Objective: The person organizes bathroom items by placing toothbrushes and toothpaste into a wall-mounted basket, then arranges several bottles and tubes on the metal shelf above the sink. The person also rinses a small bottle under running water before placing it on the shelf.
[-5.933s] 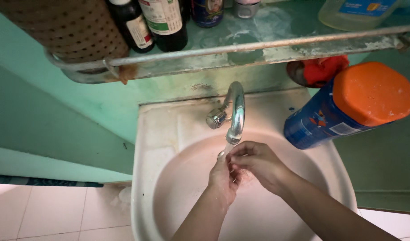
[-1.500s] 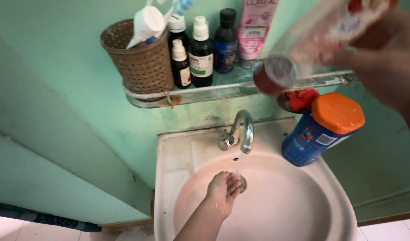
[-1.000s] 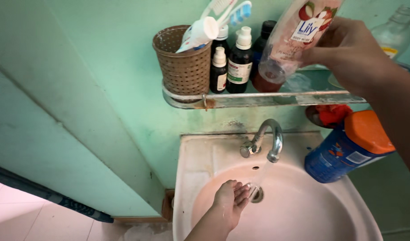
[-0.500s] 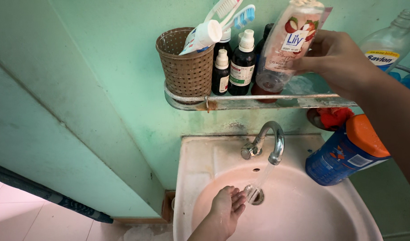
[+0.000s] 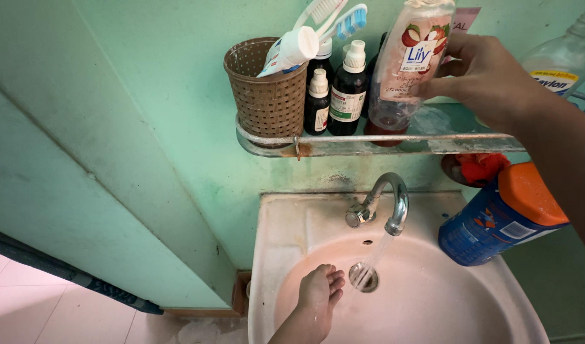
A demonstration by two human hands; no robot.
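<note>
right hand (image 5: pixel 490 79): fingers (image 5: pixel 440 84) wrapped around the pink bottle (image 5: pixel 408 62), gripping its right side, arm coming in from the right edge
pink bottle: see-through pink, fruit picture on the label, held cap-down and slightly tilted; its lower end sits right at the shelf (image 5: pixel 343 143) rail, contact with the shelf not clear
left hand (image 5: pixel 318 294): down inside the sink (image 5: pixel 273 229) bowl, below the shelf and left of the water stream; fingers loosely curled, holding nothing, tips near the drain (image 5: pixel 364 278)
tap (image 5: pixel 388 200): chrome, curved, mounted at the back of the sink under the shelf; water running from it down onto the drain
shelf: glass with a metal rail, fixed to the green wall above the sink
basket (image 5: pixel 267 92): brown woven cup at the left end of the shelf, holds a toothpaste tube (image 5: pixel 291 51) and toothbrushes (image 5: pixel 337 19) leaning right
dark bottles (image 5: pixel 334 89): small brown ones with white caps, standing upright between the basket and the pink bottle
clear bottle (image 5: pixel 563 60): on the shelf's right end, behind the right wrist, partly cut off
blue canister (image 5: pixel 499 213): orange lid, on the sink rim below the shelf's right end, leaning toward the wall
red cloth (image 5: pixel 477 169): bunched just under the shelf, touching the top of the blue canister
</note>
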